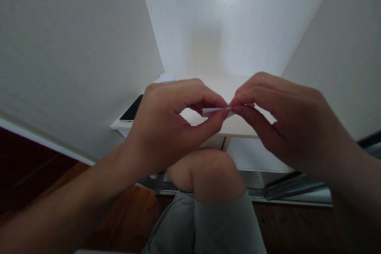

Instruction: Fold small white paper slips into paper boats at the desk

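A small folded piece of white paper (210,110) is held up between both hands, seen nearly edge-on. My left hand (175,115) pinches it with thumb and index finger near its middle. Right beside that grip, my right hand (276,115) pinches the same paper, and the fingertips of the two hands almost meet. A bit of the paper's right end shows past the right fingers; the rest is covered by fingers. Both hands are above the front part of a white shelf surface (217,127).
Left on the shelf lies a dark phone (131,110), partly behind my left hand. A small white stack, perhaps paper (167,77), sits in the back left corner. White panels rise left, right and behind. My knees (217,170) are below the shelf edge, over a wooden floor (133,210).
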The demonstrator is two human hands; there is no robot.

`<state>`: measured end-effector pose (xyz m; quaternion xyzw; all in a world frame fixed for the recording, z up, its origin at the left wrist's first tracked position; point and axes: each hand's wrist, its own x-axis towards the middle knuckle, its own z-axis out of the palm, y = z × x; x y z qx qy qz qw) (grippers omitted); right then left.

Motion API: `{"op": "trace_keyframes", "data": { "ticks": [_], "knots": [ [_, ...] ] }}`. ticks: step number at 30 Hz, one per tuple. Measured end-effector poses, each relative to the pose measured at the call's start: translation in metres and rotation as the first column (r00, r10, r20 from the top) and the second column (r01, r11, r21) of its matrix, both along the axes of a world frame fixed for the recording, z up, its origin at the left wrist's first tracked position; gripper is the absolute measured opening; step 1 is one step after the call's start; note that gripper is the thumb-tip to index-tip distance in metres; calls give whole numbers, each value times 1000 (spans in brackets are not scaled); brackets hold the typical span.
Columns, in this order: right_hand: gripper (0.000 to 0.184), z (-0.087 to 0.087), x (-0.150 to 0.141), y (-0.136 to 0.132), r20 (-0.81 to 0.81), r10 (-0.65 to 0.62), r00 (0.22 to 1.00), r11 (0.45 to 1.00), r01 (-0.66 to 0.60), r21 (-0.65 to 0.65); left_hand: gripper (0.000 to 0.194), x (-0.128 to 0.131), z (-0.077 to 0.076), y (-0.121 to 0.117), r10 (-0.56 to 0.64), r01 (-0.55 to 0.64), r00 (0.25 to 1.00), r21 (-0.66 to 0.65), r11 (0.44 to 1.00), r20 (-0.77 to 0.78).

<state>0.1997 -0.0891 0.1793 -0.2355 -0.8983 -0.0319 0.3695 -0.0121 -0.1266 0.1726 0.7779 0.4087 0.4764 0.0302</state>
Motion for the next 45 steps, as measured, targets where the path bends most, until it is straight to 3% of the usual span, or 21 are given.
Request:
{"op": "trace_keyframes", "data": {
  "ticks": [7,12,16,19,21,24,27,30,34,39,45],
  "knots": [
    [15,4,1,9,99,-38,994,989,24,144,7,2,7,2,15,-18,999,-99,995,-28],
    [10,7,-2,9,109,-67,992,992,54,116,7,3,10,5,47,-39,999,-250,967,27],
    [13,0,25,27,57,-62,996,998,62,5,7,-7,4,16,85,-36,987,-333,942,135],
    [16,-15,57,45,-158,-284,946,955,264,-134,7,-13,-5,24,103,5,960,-382,924,260],
    [20,-24,67,50,-263,-345,901,921,271,-278,8,-12,-11,27,82,80,940,-451,889,330],
    [21,-29,56,40,-392,-232,890,899,42,-435,10,0,-18,27,35,151,944,-524,838,328],
    [24,-25,31,24,-243,-29,969,885,-88,-457,8,12,-20,26,-30,175,961,-519,837,276],
    [19,-20,15,15,-41,49,998,886,-63,-460,8,17,-18,25,-66,177,972,-515,839,227],
    [18,-18,14,12,79,42,996,904,-5,-427,11,15,-17,24,-52,123,987,-516,847,150],
    [16,-23,16,12,92,49,995,927,-11,-374,14,10,-13,20,-48,63,998,-548,834,42],
    [17,-31,17,11,52,65,996,900,-36,-434,14,6,-9,21,-104,48,993,-589,807,-62]
  ]
}}
